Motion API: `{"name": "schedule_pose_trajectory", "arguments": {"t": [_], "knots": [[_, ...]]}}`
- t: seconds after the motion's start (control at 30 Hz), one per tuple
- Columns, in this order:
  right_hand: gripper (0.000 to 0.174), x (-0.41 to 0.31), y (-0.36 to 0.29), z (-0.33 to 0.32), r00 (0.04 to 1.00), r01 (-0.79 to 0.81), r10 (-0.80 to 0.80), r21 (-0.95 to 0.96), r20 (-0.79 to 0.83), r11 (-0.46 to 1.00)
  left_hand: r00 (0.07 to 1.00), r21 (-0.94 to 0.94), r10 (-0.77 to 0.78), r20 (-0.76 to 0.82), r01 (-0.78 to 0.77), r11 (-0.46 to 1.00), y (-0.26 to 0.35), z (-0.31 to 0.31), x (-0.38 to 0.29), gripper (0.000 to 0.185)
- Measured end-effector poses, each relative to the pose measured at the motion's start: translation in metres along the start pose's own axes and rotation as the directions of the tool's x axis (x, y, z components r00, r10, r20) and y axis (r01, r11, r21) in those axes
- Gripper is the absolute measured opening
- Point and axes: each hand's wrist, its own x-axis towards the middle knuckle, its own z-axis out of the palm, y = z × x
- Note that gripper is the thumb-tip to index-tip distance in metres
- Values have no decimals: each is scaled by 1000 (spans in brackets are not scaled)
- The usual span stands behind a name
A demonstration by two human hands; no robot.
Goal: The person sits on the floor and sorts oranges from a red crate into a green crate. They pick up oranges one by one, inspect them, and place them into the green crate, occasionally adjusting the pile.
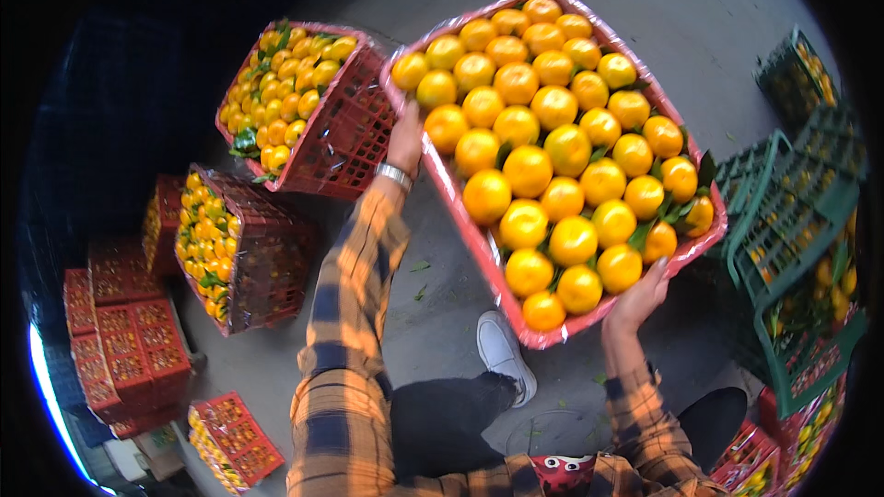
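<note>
A red plastic crate (pixel 476 235) full of orange citrus fruit (pixel 554 107), some with green leaves, is held out before me. Clear film wraps its rim. At its left side, near the upper corner, my left hand (pixel 407 138) grips the edge. My right hand (pixel 637 300) holds the lower right edge. The fingers of both hands are partly hidden by the crate. Just left of my left hand stands another filled red crate (pixel 345 124).
More fruit-filled red crates (pixel 266 255) stand on the left, with stacked red crates (pixel 138 352) behind them. A small red crate (pixel 242 438) sits lower left. Green crates (pixel 780 221) with fruit are at the right. Loose leaves (pixel 420 266) lie on the grey floor (pixel 442 324).
</note>
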Motion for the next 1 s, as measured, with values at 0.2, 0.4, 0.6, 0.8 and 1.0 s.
{"name": "schedule_pose_trajectory", "arguments": {"t": [0.2, 0.4, 0.6, 0.8, 1.0], "knots": [[37, 141, -4, 138, 929, 367, -367, -232, 41, 901, 773, 512, 550, -315, -350, 784, 39, 75, 9, 79], [80, 195, -38, 259, 920, 329, -225, -320, 320, 888, 632, 415, 750, 197, -747, 520, 22, 178, -114, 68], [69, 150, 49, 44, 554, 732, 20, -498, 832, 464, 322, 12, 586, 744, -883, 470, -3, 248, -189, 79], [49, 70, -39, -167, 14, 884, 924, -436, 383, 167, 15, -191, 468, 884, -901, 389, 23, 302, -246, 68], [38, 58, -62, -237, 305, 952, 178, -299, 936, -56, -315, -293, -135, 939, -943, 158, 18, 341, -313, 67]]}}
